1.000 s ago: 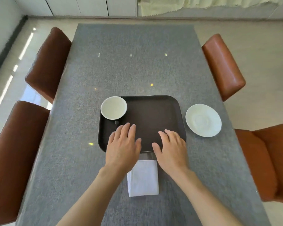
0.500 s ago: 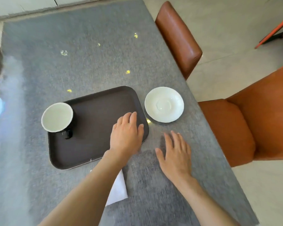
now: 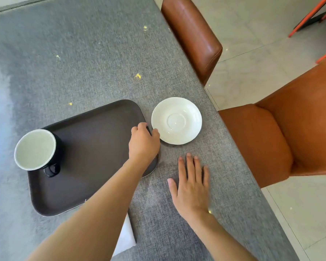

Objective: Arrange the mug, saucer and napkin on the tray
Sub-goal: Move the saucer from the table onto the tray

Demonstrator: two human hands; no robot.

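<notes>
A dark brown tray lies on the grey table. A black mug with a white inside stands in the tray's far left corner, handle toward me. A white saucer lies flat on the table just right of the tray. My left hand reaches across the tray's right edge, fingers curled down, one fingertip at the saucer's left rim. My right hand rests flat on the table below the saucer, fingers spread, holding nothing. The white napkin lies on the table near the tray's front edge, mostly hidden under my left forearm.
The table's right edge runs close to the saucer. Two brown leather chairs stand along that side. Orange chair legs show on the tiled floor at the top right.
The view has swung to the right. My left hand has moved from the tray's near right part up to the saucer's left rim. My right hand has stayed flat on the table.
</notes>
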